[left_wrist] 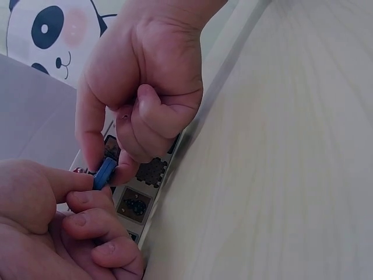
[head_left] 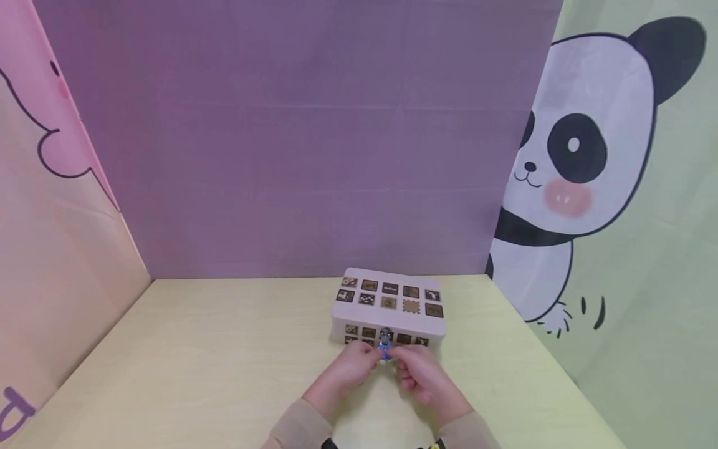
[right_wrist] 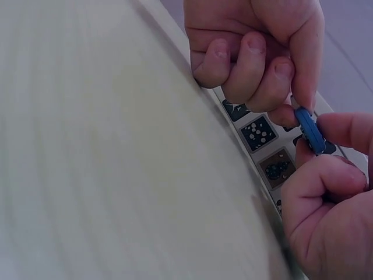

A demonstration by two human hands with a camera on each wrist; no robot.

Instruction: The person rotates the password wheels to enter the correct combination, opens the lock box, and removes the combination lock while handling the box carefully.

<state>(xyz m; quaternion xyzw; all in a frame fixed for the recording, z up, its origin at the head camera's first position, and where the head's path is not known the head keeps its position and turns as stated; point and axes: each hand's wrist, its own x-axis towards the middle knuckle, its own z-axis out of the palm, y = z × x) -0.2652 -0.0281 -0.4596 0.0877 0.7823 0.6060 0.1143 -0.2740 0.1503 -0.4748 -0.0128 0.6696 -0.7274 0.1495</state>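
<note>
A white box (head_left: 389,315) with rows of small dark pictures stands on the table, lid down. At the middle of its front, below a metal clasp (head_left: 386,333), is a small blue padlock (head_left: 384,352). My left hand (head_left: 354,365) pinches it from the left between thumb and finger. From the right, my right hand (head_left: 417,371) pinches it too, its other fingers curled in. Both wrist views show the padlock edge-on, (left_wrist: 105,173) between the fingertips; the fingers cover much of it. Whether its shackle passes through the clasp cannot be made out.
The pale wooden table (head_left: 224,349) reaches back to a purple panel (head_left: 291,137). A pink printed panel (head_left: 67,249) stands on the left, and a pale green one with a panda (head_left: 594,137) on the right.
</note>
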